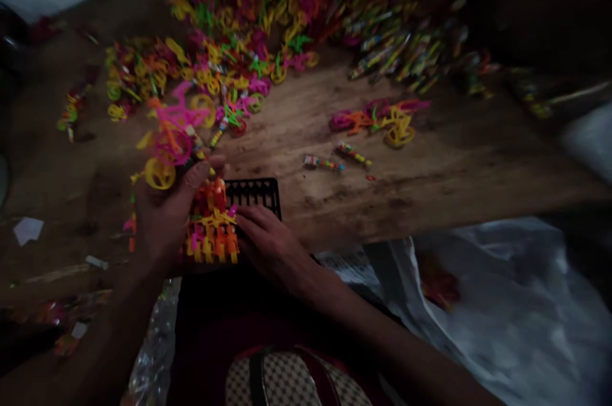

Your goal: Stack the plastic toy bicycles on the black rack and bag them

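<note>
My left hand [165, 215] is closed round a small plastic toy bicycle [169, 138] with a pink frame and a yellow wheel, lifted just above the table. My right hand [268, 240] rests with fingers curled on a row of orange, yellow and pink plastic pieces [213, 227] that stand in a black slotted tray [258, 192] at the table's near edge. Whether the right fingers pinch a piece is unclear in the dim light.
A big heap of bright plastic bicycle parts [248, 4] covers the far side of the wooden table [454, 157]. A few assembled bicycles [382, 119] and small wrapped sticks [325, 164] lie mid-table. White plastic sheeting [502, 304] hangs at the right, clear wrappers at the left.
</note>
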Tool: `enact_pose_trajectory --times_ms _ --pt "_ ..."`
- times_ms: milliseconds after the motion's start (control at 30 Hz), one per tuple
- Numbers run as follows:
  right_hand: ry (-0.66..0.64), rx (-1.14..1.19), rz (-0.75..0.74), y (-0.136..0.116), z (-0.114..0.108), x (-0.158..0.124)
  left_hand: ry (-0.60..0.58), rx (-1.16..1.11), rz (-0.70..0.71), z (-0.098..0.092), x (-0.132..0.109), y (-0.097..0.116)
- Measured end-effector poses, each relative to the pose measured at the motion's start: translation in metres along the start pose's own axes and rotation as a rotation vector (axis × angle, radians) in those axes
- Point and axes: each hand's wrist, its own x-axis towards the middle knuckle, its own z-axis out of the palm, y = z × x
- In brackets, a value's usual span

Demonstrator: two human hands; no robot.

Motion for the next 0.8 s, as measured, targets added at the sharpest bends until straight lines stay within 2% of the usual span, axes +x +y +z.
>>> enact_pose_trajectory --times_ms 67,167,233,333,467,567,667,733,800 --pt "0.064 0.054 0.031 -0.001 -0.017 0.009 -0.013 -0.031 0.030 -0.001 0.001 0.006" --pt "0.304 0.123 0.088 -0.004 -0.035 0.036 -0.031 -0.039 0.070 -0.001 0.005 0.019" --pt "0.413 0.204 0.098 -0.007 -0.038 0.058 -0.066 -0.028 0.051 0.001 0.006 0.026" --pt "0.423 0.347 0.116 -0.009 -0.030 0.082 -0.135 -0.038 -0.015 0.002 0.008 0.029" --pt "0.461 0.392 0.203 -0.010 -0.022 0.087 -0.211 -0.028 -0.023 0.003 0.012 0.023" --pt "0.465 0.372 0.216 -0.010 -0.027 0.087 -0.224 0.008 0.059 0.007 0.016 0.018" --pt "0.478 0.360 0.203 -0.007 -0.037 0.090 -0.248 0.020 0.056 0.012 0.021 0.019" --pt "0.505 0.312 0.182 -0.005 -0.043 0.091 -0.230 0.033 0.021 0.013 0.022 0.021" --pt "0.520 0.232 0.133 -0.002 -0.047 0.090 -0.162 0.067 0.031 0.012 0.021 0.025"
